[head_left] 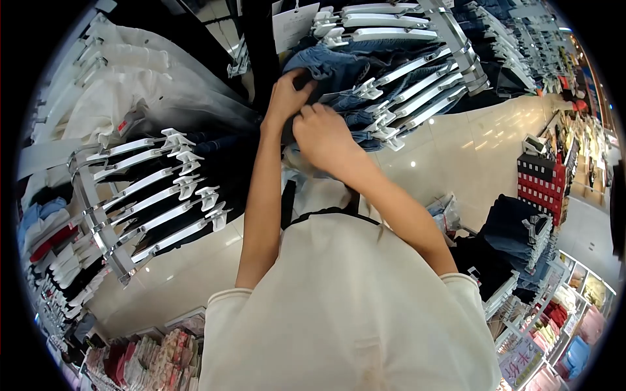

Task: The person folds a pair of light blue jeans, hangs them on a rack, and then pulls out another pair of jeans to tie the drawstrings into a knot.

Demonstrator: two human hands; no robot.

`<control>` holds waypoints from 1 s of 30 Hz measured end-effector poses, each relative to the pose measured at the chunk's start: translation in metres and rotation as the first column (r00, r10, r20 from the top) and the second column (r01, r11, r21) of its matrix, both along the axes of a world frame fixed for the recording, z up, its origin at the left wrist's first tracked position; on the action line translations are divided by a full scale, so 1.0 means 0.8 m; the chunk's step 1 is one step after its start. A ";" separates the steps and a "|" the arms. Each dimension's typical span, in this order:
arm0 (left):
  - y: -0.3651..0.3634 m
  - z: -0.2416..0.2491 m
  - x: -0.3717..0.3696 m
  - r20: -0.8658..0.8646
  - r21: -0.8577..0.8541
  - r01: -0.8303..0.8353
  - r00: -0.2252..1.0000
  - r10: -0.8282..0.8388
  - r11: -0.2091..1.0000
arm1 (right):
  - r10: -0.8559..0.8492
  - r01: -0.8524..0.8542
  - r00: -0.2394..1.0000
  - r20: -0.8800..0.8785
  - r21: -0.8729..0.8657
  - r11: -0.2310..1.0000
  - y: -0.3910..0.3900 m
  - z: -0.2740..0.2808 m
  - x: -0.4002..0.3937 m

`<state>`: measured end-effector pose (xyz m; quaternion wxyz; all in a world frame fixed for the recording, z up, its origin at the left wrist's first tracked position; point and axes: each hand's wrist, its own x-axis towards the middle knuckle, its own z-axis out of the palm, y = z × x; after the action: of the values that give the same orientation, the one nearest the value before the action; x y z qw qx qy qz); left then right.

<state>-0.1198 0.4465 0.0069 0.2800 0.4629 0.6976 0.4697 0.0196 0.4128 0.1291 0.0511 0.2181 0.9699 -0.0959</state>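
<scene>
My left hand (287, 98) is closed on the upper edge of a dark garment (304, 79), with the thumb and fingers around the cloth. Slightly lower and to the right, my right hand (324, 138) has its fingers curled against the same dark cloth; the fingertips are partly hidden and a little blurred. Right behind my hands hang blue jeans (336, 65) on the rack. White clip hangers (424, 91) holding more jeans stick out at the right. A white paper tag (295, 27) hangs above my hands.
White clip hangers (163, 176) with dark trousers hang on a metal rail (98, 215) at the left, below sheer white garments (124, 85). Folded jeans (515, 225) and red boxes (541, 186) stand at the right. Pale tiled floor (417, 156) lies between the racks.
</scene>
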 end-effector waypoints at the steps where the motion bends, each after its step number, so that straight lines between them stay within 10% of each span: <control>1: 0.008 -0.008 -0.007 -0.001 0.007 -0.030 1.000 0.030 1.000 | -0.080 0.069 0.995 0.055 0.175 0.982 0.006 -0.024 -0.008; 6: 0.027 -0.024 -0.032 0.058 0.098 -0.086 0.995 0.081 0.991 | -0.179 0.177 0.983 -0.041 0.466 0.867 0.032 -0.107 -0.013; 9: 0.028 -0.019 -0.036 0.062 0.066 -0.046 0.997 0.041 0.997 | -0.085 -0.035 0.803 0.589 0.188 0.982 0.027 -0.085 -0.002; 12: 0.029 0.002 -0.022 0.024 0.002 -0.114 0.993 0.114 0.994 | -0.031 -0.085 0.735 0.678 0.138 0.987 0.008 -0.094 0.022; 30: 0.051 -0.002 -0.030 -0.066 -0.148 -0.316 0.949 0.309 0.937 | -0.094 -0.039 0.641 0.762 0.155 0.987 -0.012 -0.108 0.073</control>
<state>-0.1436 0.4872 0.0056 0.2230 0.3325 0.8026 0.4422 0.0783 0.4033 0.0429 0.4381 0.2563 0.8578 0.0811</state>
